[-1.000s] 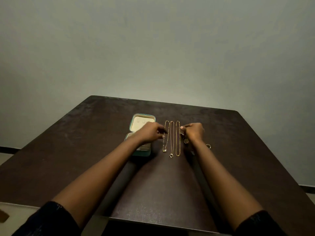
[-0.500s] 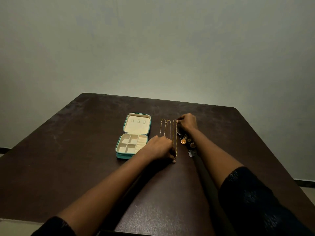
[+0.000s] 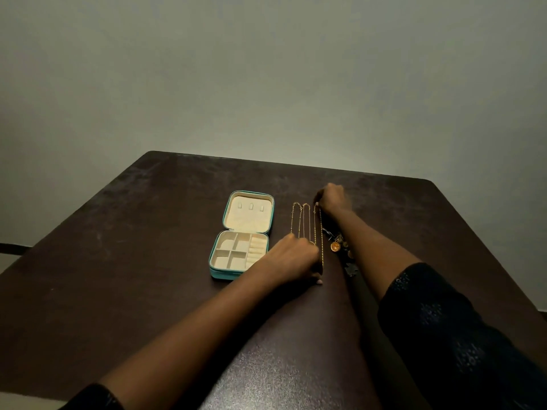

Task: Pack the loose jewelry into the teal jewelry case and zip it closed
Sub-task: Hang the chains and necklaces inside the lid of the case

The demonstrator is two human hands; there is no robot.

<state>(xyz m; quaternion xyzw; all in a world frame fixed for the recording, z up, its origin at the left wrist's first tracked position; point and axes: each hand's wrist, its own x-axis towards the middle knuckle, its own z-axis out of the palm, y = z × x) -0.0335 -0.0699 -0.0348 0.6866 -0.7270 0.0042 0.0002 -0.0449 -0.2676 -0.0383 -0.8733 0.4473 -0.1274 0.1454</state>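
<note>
Mid-frame, right of open case (image 3: 220, 273): left hand (image 3: 291, 261), right hand (image 3: 334, 199) pinch chain (image 3: 320, 232) ends, likely to lift it untangled.

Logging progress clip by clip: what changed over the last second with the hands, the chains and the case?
The left hand drew back from the far ends of the chains to their near ends, uncovering the teal case. The right hand stayed pinching the far end of the rightmost chain. The case stays open, the chains straight.

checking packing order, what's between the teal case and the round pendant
Head view: gold chains lying side by side, the left hand at their near ends.
</note>
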